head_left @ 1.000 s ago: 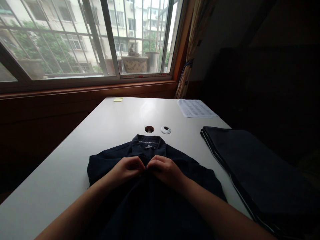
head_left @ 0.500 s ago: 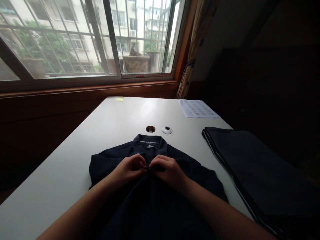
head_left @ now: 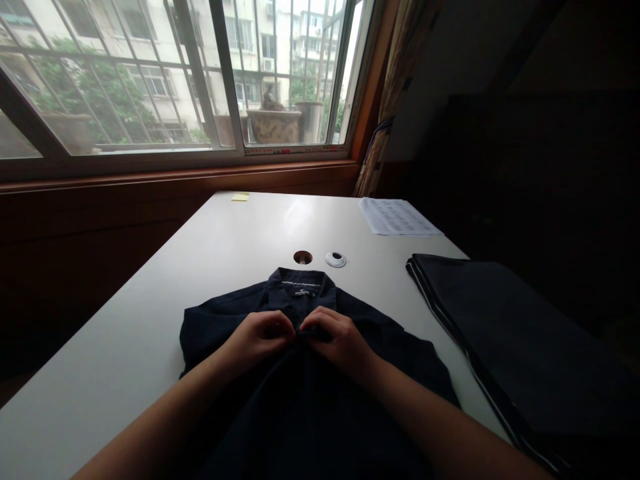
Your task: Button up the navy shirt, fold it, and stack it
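A dark navy shirt (head_left: 220,320) lies flat on the white table (head_left: 150,320), its collar pointing toward the window. My left hand (head_left: 257,337) and my right hand (head_left: 336,337) meet at the shirt's front just below the collar. Both hands have their fingers curled and pinched on the fabric at the front opening. What lies between the fingertips is too small and dark to make out.
A dark folded garment with white piping (head_left: 500,333) lies at the right. A printed sheet (head_left: 397,217) sits at the far right corner, a yellow sticky note (head_left: 240,197) at the far edge. A cable hole (head_left: 303,257) and its loose cap (head_left: 335,259) lie beyond the collar.
Both hands stay pinched at the shirt's front with only slight finger movement. The view has shifted a little.
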`<state>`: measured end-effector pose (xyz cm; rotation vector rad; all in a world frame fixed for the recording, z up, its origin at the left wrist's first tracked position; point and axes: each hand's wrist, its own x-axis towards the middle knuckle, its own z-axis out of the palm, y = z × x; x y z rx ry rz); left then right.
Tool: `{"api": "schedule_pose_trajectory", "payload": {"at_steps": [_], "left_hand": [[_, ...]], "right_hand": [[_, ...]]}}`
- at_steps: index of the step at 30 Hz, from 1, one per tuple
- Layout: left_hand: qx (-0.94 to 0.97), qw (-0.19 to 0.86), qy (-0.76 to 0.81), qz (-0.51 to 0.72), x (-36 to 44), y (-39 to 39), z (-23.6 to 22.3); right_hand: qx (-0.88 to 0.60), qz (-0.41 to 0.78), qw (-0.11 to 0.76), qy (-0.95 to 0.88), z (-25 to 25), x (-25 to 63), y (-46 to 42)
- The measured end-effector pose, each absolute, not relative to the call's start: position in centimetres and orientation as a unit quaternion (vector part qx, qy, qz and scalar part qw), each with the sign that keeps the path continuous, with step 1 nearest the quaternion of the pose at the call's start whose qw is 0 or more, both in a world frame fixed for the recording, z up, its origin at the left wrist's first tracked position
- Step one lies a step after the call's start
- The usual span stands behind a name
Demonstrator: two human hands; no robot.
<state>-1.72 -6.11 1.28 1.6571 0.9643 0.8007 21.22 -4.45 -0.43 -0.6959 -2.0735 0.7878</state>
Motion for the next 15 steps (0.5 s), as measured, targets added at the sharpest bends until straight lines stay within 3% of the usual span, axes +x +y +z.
{"api": "schedule_pose_trajectory", "payload": {"at_steps": [15], "left_hand": [[0.692, 0.510, 0.373, 0.350, -1.85, -6.05, 0.54]], "right_hand": [[-0.292, 0.260, 0.401, -0.829, -0.15, 21.14, -4.82]]}}
